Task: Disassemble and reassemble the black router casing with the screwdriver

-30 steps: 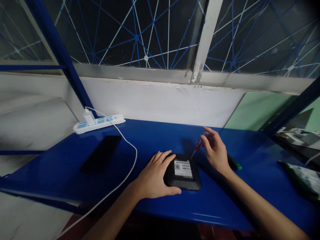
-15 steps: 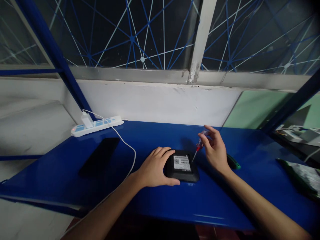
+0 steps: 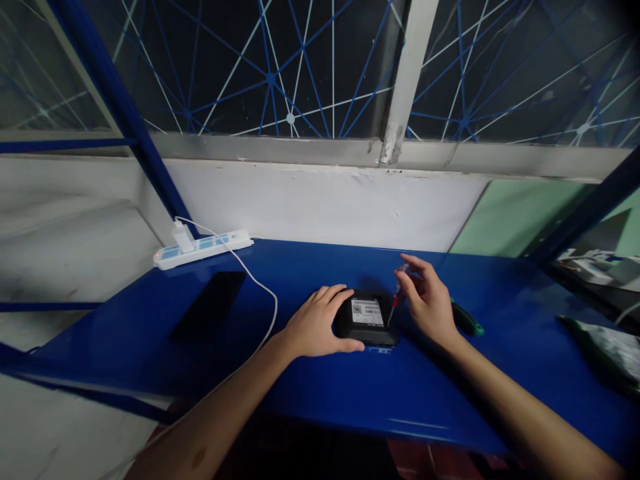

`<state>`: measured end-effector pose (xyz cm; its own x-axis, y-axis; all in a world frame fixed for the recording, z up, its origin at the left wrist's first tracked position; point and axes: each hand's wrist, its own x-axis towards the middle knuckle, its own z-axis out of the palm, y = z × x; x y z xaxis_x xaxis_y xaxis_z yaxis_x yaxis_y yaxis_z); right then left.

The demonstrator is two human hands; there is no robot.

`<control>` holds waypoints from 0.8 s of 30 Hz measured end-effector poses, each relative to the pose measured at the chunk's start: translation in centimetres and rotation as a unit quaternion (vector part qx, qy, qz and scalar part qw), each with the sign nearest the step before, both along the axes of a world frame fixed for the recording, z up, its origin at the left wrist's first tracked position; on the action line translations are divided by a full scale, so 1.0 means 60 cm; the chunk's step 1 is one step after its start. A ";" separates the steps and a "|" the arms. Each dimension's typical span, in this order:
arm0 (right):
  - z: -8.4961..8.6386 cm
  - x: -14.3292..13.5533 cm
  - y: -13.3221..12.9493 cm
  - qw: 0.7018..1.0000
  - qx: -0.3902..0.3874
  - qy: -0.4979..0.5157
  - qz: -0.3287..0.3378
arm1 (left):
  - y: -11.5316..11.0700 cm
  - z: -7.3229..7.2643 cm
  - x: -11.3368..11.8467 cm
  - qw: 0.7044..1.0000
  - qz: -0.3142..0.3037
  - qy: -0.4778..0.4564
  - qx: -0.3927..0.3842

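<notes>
Blk device [image 3: 369, 335] w/ wht QR label [image 3: 367, 312], txt too sm. to read.

Dark window panes [image 3: 240, 80] crossed by blue and white lines [image 3: 271, 79] rise above a white wall [image 3: 320, 203] and a glossy blue table [image 3: 320, 393] over a reddish floor [image 3: 413, 460].

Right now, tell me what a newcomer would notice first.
The black device with a white label, near the middle of the blue table, stands out, the left hand around its left side. The right hand holds a screwdriver at its right side. Farther left, a white power strip lies at the back.
</notes>
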<state>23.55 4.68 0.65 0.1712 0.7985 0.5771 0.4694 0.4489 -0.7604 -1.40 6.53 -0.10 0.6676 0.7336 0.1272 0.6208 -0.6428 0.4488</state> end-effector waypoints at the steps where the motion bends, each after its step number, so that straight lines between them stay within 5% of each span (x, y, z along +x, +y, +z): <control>1: 0.001 0.000 0.000 1.000 -0.001 -0.003 0.003 | 0.000 0.000 0.000 1.000 0.000 0.001 0.002; 12: 0.009 0.001 -0.003 0.991 -0.015 0.116 0.067 | 0.005 -0.009 -0.002 1.000 -0.009 -0.015 0.020; 24: 0.010 -0.002 -0.006 0.997 0.000 0.068 0.029 | 0.007 -0.012 -0.002 1.000 0.000 -0.009 0.017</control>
